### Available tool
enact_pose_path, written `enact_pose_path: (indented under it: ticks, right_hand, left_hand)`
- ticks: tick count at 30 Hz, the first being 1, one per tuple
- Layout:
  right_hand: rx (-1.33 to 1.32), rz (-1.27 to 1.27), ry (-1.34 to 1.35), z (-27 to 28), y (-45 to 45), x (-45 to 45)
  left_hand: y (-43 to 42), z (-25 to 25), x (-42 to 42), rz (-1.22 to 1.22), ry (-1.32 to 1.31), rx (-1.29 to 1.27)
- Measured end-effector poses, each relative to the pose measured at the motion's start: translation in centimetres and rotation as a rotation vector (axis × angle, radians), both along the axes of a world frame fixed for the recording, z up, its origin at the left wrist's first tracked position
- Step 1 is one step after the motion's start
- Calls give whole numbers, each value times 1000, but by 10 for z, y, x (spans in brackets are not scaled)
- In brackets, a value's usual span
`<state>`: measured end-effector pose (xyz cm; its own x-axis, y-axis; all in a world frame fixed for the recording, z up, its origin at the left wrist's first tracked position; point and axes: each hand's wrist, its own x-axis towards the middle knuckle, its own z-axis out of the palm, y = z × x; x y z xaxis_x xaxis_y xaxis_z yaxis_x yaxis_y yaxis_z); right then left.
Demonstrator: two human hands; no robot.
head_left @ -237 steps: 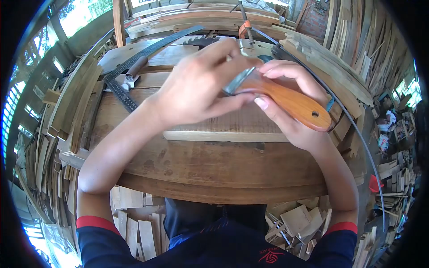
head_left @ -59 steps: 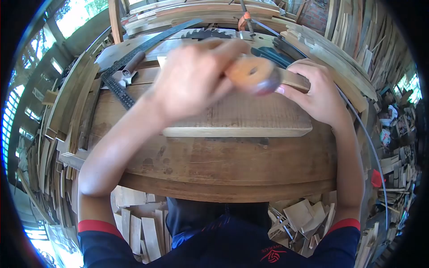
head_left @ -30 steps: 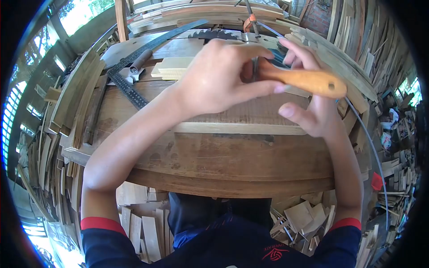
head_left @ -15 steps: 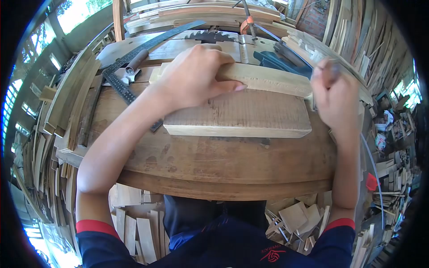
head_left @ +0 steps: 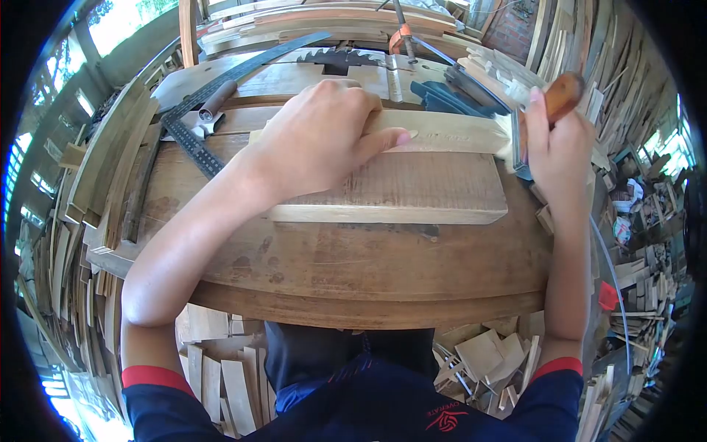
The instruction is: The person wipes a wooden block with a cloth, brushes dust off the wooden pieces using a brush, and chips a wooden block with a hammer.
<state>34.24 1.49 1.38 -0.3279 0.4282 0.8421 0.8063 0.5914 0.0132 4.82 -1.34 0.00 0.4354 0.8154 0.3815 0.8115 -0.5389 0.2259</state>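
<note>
My left hand (head_left: 320,136) is closed over a pale wood strip (head_left: 449,132), thumb on its near edge. That strip lies along the back of a thick, rough-faced board (head_left: 434,184) on the wooden bench. In my right hand (head_left: 561,151) is a brush (head_left: 563,96), gripped by its orange-brown wooden handle near the metal band. Its pale bristles touch the right end of the strip. Part of the strip is hidden under my left hand.
A metal square (head_left: 195,147) lies at the left beside a brown cylinder (head_left: 219,101). Behind are a toothed saw blade (head_left: 335,59), an orange clamp (head_left: 401,38) and a dark green tool (head_left: 449,99). Timber stacks (head_left: 110,162) flank the bench (head_left: 353,258).
The brush went from my left hand to my right, which has carried it to the strip's right end. My left hand has come down onto the strip.
</note>
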Motion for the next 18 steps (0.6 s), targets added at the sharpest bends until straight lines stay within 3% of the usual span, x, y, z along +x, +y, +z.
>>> enact_pose_path:
  ticks: [1, 4, 5, 8, 9, 13, 17, 18]
  right_hand:
    - [25, -41, -13, -2, 2, 2]
    - [58, 266, 114, -11, -10, -26]
    - [-110, 382, 254, -14, -20, -37]
    - [120, 431, 116, -2, -23, -39]
    - [47, 402, 221, -4, -23, -33]
    - [40, -37, 28, 7, -9, 0]
    - [-19, 68, 107, -14, -6, -15]
    - [-30, 195, 142, -16, -12, -27]
  left_hand:
    - [2, -4, 0, -10, 7, 49]
    - [-2, -5, 5, 10, 2, 155]
    - [-3, -5, 7, 24, -4, 181]
    - [-2, -4, 6, -45, -70, 203]
    - [1, -4, 4, -93, -96, 233]
    - [14, -9, -6, -222, -158, 292]
    - [16, -15, -3, -227, -189, 277]
    - [16, -15, -2, -250, -199, 284]
